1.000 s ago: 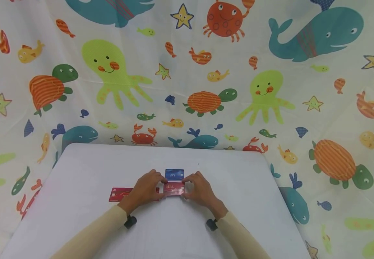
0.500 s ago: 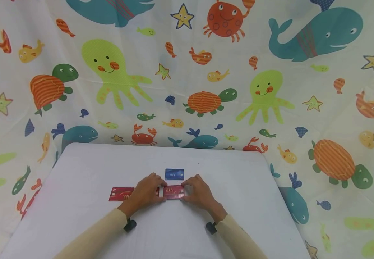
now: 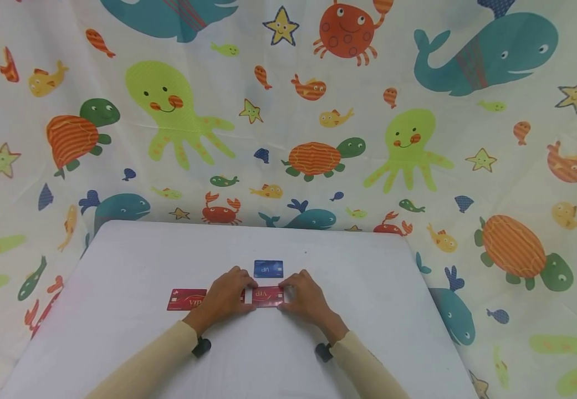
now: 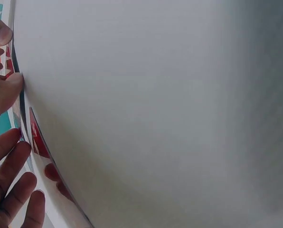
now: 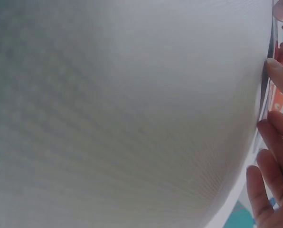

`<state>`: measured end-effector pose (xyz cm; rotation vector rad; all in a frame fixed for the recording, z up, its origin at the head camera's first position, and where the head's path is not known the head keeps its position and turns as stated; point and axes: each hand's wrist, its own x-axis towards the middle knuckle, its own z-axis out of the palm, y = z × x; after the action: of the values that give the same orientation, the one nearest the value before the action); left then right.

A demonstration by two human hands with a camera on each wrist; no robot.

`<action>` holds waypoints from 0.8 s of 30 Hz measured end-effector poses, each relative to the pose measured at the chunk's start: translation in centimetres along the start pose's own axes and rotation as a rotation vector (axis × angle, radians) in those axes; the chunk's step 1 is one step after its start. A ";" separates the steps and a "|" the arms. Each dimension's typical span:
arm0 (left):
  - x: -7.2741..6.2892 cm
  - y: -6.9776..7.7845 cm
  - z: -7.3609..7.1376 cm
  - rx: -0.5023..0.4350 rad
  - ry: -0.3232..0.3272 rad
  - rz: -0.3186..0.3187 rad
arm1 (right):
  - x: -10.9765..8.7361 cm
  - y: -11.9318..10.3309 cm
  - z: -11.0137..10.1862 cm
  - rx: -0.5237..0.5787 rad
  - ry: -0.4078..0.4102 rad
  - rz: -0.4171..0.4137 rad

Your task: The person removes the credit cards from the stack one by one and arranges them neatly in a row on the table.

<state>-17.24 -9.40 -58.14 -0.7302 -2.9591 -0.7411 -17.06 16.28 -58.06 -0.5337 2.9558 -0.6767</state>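
Observation:
A red VIP card [image 3: 267, 297] lies flat at the white table's middle, its lettering upside down in the head view. My left hand [image 3: 224, 293] pinches its left end between thumb and fingers. Its right end is pinched the same way by my right hand [image 3: 306, 298]. Just beyond it lies a blue VIP card [image 3: 269, 269], also upside down. Another red card [image 3: 185, 300] shows left of my left hand, which covers part of the red row there. In the left wrist view, a red card [image 4: 39, 138] lies below the thumb, near the fingers.
The white table [image 3: 133, 260] has its far edge against a hanging cloth [image 3: 288, 127] printed with sea animals. A small dark camera [image 3: 202, 347] is strapped to the left wrist, and another camera [image 3: 324, 352] to the right.
Both hands have drawn the red card slightly toward the body, away from the blue card, and lowered it flat into line with the red cards on the left. The last half second shows little motion.

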 end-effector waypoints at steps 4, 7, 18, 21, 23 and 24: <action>0.1 -0.1 0.1 0.012 0.003 0.001 | 0.1 0.1 0.0 -0.020 0.003 -0.010; 0.1 -0.1 0.1 0.011 0.002 0.001 | 0.1 0.1 0.0 -0.029 0.004 -0.013; 0.6 -0.1 -0.5 0.039 0.032 0.015 | 0.6 0.3 -0.4 0.006 0.051 0.009; 1.0 -0.2 -0.6 0.044 0.039 0.020 | 0.9 0.5 -0.3 0.014 0.061 0.025; 1.3 -0.2 -0.7 0.041 0.047 0.018 | 1.2 0.6 -0.3 0.026 0.073 0.032; 1.4 -0.3 -0.7 0.042 0.051 0.017 | 1.3 0.7 -0.3 0.030 0.079 0.034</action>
<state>-18.71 -9.29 -57.52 -0.7222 -2.9094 -0.6838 -18.55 16.57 -58.09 -0.4636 3.0147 -0.7546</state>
